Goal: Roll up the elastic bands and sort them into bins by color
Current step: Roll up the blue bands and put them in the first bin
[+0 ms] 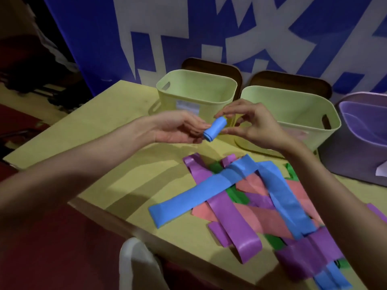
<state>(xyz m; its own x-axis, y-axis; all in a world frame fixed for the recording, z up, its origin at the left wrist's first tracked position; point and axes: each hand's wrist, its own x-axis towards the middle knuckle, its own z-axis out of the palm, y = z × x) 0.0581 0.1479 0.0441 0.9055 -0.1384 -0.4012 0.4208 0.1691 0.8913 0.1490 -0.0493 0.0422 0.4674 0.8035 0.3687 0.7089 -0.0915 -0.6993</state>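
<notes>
Above the table, both hands pinch the rolled blue band point(215, 130): left hand point(180, 130) at its near-left end, right hand point(251, 124) at its far-right.

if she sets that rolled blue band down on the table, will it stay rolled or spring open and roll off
The rolled blue band is a cylinder, so it may roll. Only both hands' fingertips keep it wound; released, it probably loosens. The flat bands lie limp, suggesting soft, light material.

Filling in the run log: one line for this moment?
step: rolling | held: blue roll | left hand: holds | right hand: pinches | bins: green bin unfilled
</notes>
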